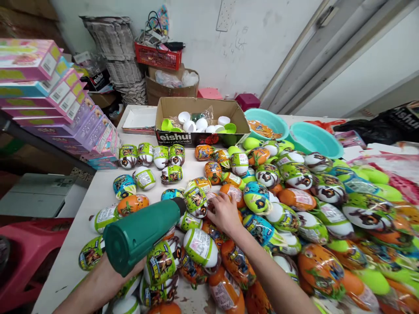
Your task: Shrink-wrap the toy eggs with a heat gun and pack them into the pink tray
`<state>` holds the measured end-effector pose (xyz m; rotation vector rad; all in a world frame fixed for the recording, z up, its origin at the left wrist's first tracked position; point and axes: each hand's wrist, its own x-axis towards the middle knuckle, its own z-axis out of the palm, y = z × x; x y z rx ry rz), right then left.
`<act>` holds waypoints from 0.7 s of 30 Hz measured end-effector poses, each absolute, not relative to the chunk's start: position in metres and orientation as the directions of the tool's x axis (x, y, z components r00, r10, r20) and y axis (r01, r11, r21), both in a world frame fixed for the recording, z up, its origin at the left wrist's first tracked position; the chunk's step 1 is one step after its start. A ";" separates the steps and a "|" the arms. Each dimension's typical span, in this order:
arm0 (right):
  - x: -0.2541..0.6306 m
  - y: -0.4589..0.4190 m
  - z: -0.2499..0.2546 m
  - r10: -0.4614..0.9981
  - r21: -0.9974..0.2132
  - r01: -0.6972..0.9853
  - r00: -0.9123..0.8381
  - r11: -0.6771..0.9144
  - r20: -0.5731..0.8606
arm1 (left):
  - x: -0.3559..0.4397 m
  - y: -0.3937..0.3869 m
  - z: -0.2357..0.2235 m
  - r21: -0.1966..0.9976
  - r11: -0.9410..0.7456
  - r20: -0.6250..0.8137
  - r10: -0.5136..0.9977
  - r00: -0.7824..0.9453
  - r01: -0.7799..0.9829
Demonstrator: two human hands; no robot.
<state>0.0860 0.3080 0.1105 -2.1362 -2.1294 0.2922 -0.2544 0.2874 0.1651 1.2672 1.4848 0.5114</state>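
Observation:
My left hand (139,265) grips a green heat gun (140,231) from below; the gun's body hides most of its fingers. The black nozzle (180,205) points right, close to a toy egg (196,198) with a green printed wrap. My right hand (224,213) is closed on that egg from its right side, fingertips at its edge. Around both hands lie many wrapped toy eggs, among them a white one (201,247) with a label and an orange one (237,261) just below my right wrist.
A cardboard box (209,138) of white and green egg halves stands behind. Two turquoise basins (316,141) are to its right. Stacked pink and purple boxes (70,104) rise at left. More wrapped eggs (369,211) are heaped at right. A red stool (31,257) stands beside the table.

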 end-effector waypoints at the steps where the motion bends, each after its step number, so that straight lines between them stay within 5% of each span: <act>1: 0.084 0.310 0.107 0.998 -0.199 0.980 0.002 -0.016 -0.068 | -0.259 0.284 0.164 0.827 0.329 -0.439 0.884 0.158 0.455; 7: 0.090 0.313 0.105 0.996 -0.250 0.965 -0.067 0.078 0.055 | -0.263 0.270 0.182 0.812 0.319 -0.497 0.816 0.295 0.488; 10: 0.097 0.310 0.115 0.968 -0.418 0.878 -0.171 0.234 0.184 | -0.258 0.275 0.193 0.827 0.383 -0.526 0.786 0.325 0.411; 12: 0.102 0.307 0.119 0.976 -0.610 0.769 -0.083 0.192 0.203 | -0.256 0.280 0.199 0.842 0.400 -0.518 0.787 0.335 0.363; 16: 0.112 0.301 0.115 0.976 -0.951 0.287 0.209 -0.118 -0.058 | -0.259 0.277 0.211 0.853 0.461 -0.515 0.823 0.241 0.245; 21: 0.117 0.292 0.102 0.895 -0.953 -0.140 0.328 -0.270 -0.302 | -0.255 0.260 0.226 0.833 0.512 -0.553 0.788 0.271 0.212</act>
